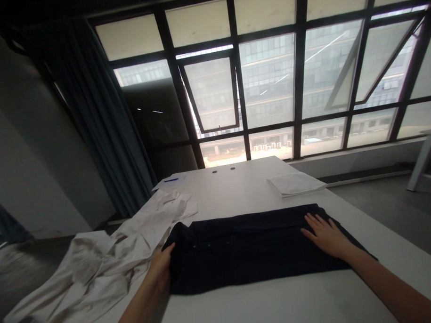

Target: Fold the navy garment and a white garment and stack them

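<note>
Probably an office or studio workroom — a long white table (pixel 259 188), tall gridded windows (pixel 269 84), a dark blue curtain (pixel 101 137).

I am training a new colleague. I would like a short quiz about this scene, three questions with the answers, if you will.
1. True or false: the right hand lies flat on the dark folded trousers.
2. Which item hangs over the edge of the table beside the left hand: the crumpled white shirt or the folded white cloth?
3. How many round holes show near the far end of the table?

Key: 1. True. 2. The crumpled white shirt. 3. Two.
</note>
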A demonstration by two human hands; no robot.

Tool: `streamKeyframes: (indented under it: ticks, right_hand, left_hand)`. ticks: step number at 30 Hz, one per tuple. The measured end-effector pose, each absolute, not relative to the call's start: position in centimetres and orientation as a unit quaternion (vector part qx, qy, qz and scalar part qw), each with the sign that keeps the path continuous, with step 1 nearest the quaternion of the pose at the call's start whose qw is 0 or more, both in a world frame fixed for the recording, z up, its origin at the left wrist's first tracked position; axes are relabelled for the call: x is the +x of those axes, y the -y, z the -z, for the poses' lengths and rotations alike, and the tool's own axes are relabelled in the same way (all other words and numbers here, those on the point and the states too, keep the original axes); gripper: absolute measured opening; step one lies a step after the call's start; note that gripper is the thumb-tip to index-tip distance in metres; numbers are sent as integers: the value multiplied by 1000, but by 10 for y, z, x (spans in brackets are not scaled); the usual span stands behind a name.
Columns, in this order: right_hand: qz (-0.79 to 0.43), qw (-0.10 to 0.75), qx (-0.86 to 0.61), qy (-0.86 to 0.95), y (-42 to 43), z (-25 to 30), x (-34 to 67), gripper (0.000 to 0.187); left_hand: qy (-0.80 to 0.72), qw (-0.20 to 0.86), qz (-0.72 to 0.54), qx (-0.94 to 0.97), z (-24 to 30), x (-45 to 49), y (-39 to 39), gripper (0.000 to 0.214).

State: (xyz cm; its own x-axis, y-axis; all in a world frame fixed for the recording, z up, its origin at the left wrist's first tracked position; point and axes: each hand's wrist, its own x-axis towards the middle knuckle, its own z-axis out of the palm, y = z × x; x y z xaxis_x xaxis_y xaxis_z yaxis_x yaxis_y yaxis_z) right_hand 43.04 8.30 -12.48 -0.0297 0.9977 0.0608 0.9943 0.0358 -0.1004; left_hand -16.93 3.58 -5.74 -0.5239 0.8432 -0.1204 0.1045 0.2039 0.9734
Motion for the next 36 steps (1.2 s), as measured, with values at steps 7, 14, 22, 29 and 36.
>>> streamKeyframes:
  ticks: [7,14,22,29,36]
  right_hand:
    - [-9,44,-717,696,-89,130,447,82]
    - [22,42,-724,688,-89,134,443,82]
    - [23,57,-727,684,-89,135,444,81]
    - [20,63,-728,682,-90,135,444,81]
    - [28,63,-725,685,-89,133,444,79]
  left_hand:
    - [-619,499,-570,209,37,-161,-26,36]
    - [-496,616,-597,131,-4,-144,-17,38]
    - [-463,633,-581,217,-54,-77,-31,35]
    - [-509,529,-532,421,-32,41,-55,53]
    - [-557,357,-237,712,38,111,-32,102]
